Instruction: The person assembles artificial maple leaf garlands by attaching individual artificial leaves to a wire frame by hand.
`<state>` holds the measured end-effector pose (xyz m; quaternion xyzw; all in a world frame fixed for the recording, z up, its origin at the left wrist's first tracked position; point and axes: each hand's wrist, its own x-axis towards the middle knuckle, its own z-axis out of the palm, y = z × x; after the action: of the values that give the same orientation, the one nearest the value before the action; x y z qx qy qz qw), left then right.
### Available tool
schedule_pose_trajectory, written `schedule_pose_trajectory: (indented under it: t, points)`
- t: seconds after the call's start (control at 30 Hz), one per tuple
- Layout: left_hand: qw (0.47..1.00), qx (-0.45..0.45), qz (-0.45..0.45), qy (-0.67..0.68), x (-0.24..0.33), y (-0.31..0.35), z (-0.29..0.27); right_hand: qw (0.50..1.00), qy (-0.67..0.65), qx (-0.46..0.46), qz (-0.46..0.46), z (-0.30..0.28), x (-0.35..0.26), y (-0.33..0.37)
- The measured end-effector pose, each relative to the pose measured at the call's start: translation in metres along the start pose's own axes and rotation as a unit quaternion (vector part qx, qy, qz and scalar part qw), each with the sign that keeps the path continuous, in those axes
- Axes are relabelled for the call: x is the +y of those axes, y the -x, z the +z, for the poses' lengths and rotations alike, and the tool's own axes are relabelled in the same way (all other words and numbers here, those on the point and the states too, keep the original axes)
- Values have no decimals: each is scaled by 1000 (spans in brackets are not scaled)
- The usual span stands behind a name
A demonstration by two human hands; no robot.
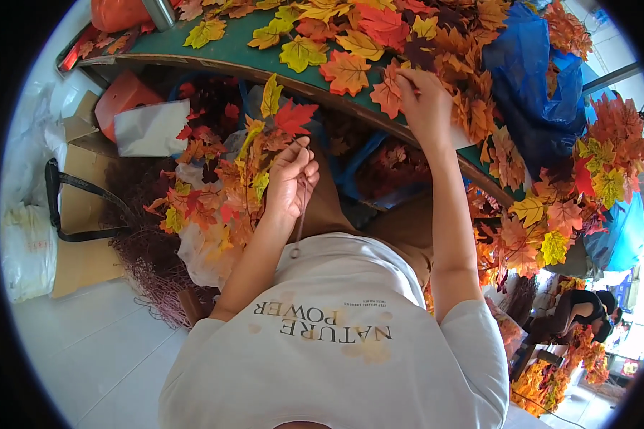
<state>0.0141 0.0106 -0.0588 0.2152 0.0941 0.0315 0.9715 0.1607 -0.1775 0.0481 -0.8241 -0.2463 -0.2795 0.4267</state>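
My left hand (293, 175) is closed on a thin brown stem (303, 211) above my lap; its curled lower end hangs over my shirt. A red maple leaf (294, 116) and a yellow-green leaf (270, 96) show just past my fingertips. Whether both are fixed to that stem I cannot tell. At the green table's (222, 44) near edge, my right hand (426, 104) pinches an orange artificial maple leaf (387, 89) between thumb and fingers. Another orange leaf (345, 73) lies beside it on the tabletop.
Many loose leaves (461, 50) cover the table. A blue plastic bag (533, 71) stands at its right. Bunches of leaves and bare twigs (147, 247) sit left of my legs, near a cardboard box (86, 207). A person (579, 314) sits farther off at the right.
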Motion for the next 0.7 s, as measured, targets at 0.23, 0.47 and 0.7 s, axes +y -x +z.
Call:
schedule_pose_trajectory:
  t: [0.23,0.47,0.7]
  points:
    - [999,-13,-32,-19,1,1,8,985,109,-108,-81,32,30,-29]
    - [999,2,-31,-15,3,0,5,999,35,-9,-22,28,29,-47]
    - [999,-1,-37,-17,4,3,9,845,-420,142,299,27,32,-56]
